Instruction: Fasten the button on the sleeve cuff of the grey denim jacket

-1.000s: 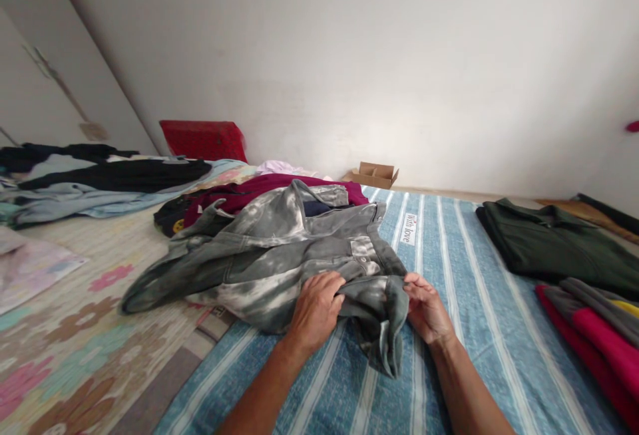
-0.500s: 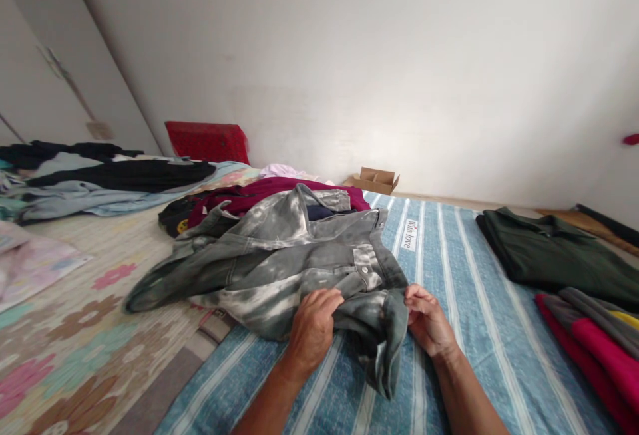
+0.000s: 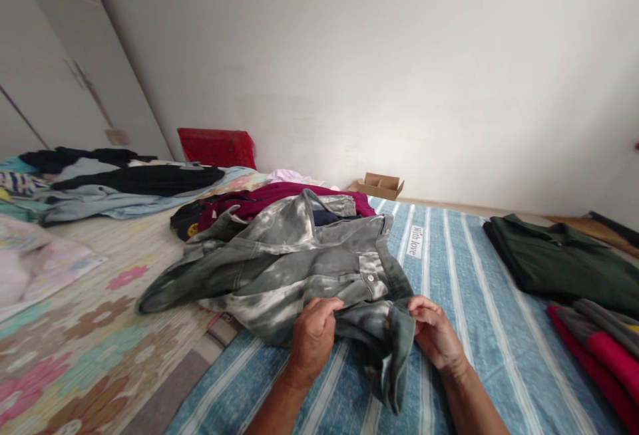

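A grey-green denim jacket (image 3: 279, 262) with bleached white patches lies spread across the bed, its body stretching off to the left. A buttoned pocket flap shows near its right end. My left hand (image 3: 314, 338) pinches the near side of the cloth, fingers closed on a fold. On the right, my right hand (image 3: 439, 335) grips the jacket's edge between thumb and fingers. Between both hands a bunched part, which looks like a sleeve, hangs toward me on the blue striped sheet (image 3: 464, 362).
Behind the jacket lies maroon clothing (image 3: 269, 190). Dark folded clothes (image 3: 564, 255) and a pink and grey stack (image 3: 599, 348) sit at right. More loose clothes (image 3: 134, 179) lie far left. A cardboard box (image 3: 382, 185) and a red case (image 3: 217, 147) stand by the wall.
The whole view has shifted slightly, so things appear a little further right and lower. Both hands keep their hold on the jacket, which lies nearly the same.
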The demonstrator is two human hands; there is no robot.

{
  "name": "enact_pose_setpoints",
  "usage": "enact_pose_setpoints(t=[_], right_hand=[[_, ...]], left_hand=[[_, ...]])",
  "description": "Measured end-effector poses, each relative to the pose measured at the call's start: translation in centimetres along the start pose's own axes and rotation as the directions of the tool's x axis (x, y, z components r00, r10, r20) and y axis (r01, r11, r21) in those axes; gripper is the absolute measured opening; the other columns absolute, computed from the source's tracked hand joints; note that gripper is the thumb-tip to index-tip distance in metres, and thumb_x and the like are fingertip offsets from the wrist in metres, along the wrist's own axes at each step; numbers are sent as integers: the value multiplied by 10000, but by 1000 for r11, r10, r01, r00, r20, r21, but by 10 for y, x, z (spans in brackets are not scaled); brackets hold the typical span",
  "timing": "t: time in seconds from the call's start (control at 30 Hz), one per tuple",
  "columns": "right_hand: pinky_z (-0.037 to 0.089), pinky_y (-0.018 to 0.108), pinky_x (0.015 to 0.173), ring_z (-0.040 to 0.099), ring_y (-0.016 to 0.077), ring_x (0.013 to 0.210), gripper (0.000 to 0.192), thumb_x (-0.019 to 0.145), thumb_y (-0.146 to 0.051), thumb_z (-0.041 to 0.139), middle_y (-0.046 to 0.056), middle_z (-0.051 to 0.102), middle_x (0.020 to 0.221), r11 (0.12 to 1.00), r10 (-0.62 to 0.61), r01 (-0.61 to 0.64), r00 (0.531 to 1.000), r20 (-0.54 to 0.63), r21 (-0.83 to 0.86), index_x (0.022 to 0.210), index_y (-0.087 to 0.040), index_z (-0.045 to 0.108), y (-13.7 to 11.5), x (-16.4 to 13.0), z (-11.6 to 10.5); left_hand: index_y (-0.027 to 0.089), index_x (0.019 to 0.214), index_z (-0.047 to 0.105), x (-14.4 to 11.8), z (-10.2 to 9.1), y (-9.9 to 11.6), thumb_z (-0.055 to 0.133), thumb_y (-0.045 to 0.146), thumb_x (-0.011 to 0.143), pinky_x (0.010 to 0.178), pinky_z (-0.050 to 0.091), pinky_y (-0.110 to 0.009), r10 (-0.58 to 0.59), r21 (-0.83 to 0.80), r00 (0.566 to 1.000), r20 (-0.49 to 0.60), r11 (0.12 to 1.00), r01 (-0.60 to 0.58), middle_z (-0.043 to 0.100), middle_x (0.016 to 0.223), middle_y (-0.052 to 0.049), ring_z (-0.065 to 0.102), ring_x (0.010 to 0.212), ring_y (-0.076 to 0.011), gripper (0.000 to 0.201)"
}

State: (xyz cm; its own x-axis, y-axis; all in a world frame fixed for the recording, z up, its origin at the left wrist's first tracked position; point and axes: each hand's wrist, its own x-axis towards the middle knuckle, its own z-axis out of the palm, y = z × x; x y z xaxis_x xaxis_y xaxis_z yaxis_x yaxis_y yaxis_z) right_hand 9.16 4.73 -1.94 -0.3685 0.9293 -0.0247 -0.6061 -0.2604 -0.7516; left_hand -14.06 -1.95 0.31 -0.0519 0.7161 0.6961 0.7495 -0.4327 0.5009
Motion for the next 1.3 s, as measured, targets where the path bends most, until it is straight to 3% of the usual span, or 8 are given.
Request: enact_pose_setpoints(t=[0.27,0.57,0.93,1.3], right_hand=[[418,207,468,509,100,449,97,569,-177,710,-15,580,515,1000,1,-1,1000,-14,-8,657,-163,673,0,0,0],[408,209,459,503,102,440,104,552,-185,719,-13,576,499,999,28,-29,999,-25,-30,639,-160,669,1,-2,3],[424,209,488,539,106,476,173,587,-235,757,5,622,556,1000,18,-19,999,-35,-18,729,-159,695,-1,0,6],[435,227,503,555,119,489,240,613,-238,773,-3,633,581,999,31,-33,998,-61,-31,827,-176,686,4,4,4]], left_hand=[[190,751,637,2,-3,3,405,18,723,668,497,-223,-70,-77,996,-49,995,66,654,717,-7,635,710,-132,291],[185,645,605,2,-7,8,398,64,706,599,452,-234,-156,-57,988,13,986,157,591,622,-4,584,616,-133,247],[183,597,589,12,-18,20,381,80,678,577,421,-227,-220,-55,962,162,971,232,577,593,-4,572,591,-132,245],[187,581,591,35,-36,41,400,88,637,575,392,-224,-266,-50,891,368,951,305,597,577,11,556,593,-134,222]])
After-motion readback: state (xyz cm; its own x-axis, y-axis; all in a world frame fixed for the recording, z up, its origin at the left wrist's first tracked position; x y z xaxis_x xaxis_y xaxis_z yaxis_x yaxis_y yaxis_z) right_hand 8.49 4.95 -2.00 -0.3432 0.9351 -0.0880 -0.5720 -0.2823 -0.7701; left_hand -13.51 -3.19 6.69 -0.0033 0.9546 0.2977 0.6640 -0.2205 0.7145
